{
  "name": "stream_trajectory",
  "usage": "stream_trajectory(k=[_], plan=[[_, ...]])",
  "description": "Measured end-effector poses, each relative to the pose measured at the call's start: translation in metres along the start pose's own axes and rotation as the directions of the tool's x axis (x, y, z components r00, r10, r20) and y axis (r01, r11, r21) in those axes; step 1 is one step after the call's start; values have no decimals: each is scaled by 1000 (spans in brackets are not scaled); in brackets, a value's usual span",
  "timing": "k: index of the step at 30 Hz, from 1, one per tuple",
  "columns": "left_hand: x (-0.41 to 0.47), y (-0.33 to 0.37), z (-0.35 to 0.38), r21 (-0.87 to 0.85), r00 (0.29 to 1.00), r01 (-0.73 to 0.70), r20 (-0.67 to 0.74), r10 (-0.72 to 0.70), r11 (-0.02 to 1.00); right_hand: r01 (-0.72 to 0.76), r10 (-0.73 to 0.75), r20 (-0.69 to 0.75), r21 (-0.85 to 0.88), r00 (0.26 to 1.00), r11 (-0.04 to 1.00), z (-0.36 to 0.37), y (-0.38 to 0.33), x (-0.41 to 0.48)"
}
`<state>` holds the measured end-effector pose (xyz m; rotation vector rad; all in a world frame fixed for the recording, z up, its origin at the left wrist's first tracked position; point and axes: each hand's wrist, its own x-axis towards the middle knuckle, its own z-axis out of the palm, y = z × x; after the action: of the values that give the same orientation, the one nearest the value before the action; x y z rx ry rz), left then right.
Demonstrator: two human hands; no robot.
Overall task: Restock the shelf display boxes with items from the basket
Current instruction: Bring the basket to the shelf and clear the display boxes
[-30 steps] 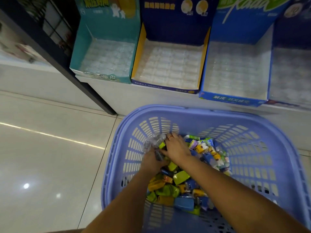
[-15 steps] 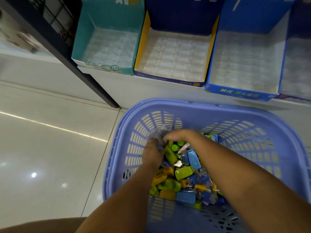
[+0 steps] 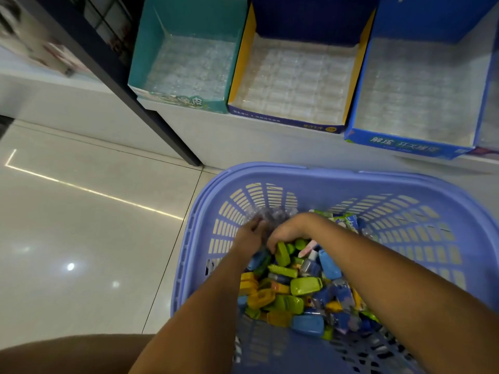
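Note:
A lilac plastic basket (image 3: 337, 182) stands on the floor, holding several small green, yellow and blue packs (image 3: 305, 286). Both hands are inside it at the far left corner. My left hand (image 3: 249, 234) and my right hand (image 3: 287, 230) are closed around a crumpled clear plastic insert (image 3: 272, 214) that lies against the basket wall. On the low white shelf behind stand a teal display box (image 3: 186, 101), a navy and yellow display box (image 3: 283, 121) and a blue display box (image 3: 399, 144), each showing only a clear moulded tray inside.
A dark shelf post (image 3: 140, 98) slants down to the floor left of the teal box. Glossy pale floor tiles (image 3: 81, 238) spread to the left of the basket. My knee (image 3: 67, 354) shows at the bottom left.
My hands have drawn together at the basket's far left corner, and my right hand has turned over onto the clear plastic. The view has tilted down and closer to the shelf boxes.

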<state>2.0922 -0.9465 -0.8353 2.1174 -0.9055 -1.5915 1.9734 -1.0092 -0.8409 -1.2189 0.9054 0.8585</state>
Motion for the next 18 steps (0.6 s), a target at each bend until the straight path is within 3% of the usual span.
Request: stream_trajectory(k=[2, 4, 6, 9, 10, 12, 14, 16, 18], plan=[[-1, 8, 6, -245, 986, 165, 36, -161, 955, 44, -28, 80, -211, 996, 976, 14, -6, -2], [-3, 10, 11, -476, 970, 240, 151, -189, 846, 63, -18, 134, -347, 991, 936, 29, -10, -10], [-4, 9, 12, -524, 970, 222, 203, -133, 822, 93, -29, 156, -419, 987, 903, 44, -5, -24], [-12, 6, 14, -531, 975, 218, 163, -154, 819, 40, 16, 95, -555, 995, 831, 68, 29, -55], [-14, 3, 15, -427, 984, 180, 89, -157, 886, 47, -21, 50, -629, 999, 776, 77, 47, -69], [-17, -8, 15, 38, 994, 82, -82, -79, 996, 81, -161, -52, -690, 986, 719, 94, 83, -96], [-28, -17, 18, 394, 996, -1, -79, 35, 919, 90, -158, -57, -612, 986, 786, 105, 107, -120], [-40, -23, 22, 652, 999, -22, -10, 38, 758, 44, -69, -32, -501, 997, 865, 111, 114, -135], [-44, -26, 24, 742, 1000, -9, 12, 0, 670, 21, -94, -150, -429, 984, 903, 108, 108, -138]])
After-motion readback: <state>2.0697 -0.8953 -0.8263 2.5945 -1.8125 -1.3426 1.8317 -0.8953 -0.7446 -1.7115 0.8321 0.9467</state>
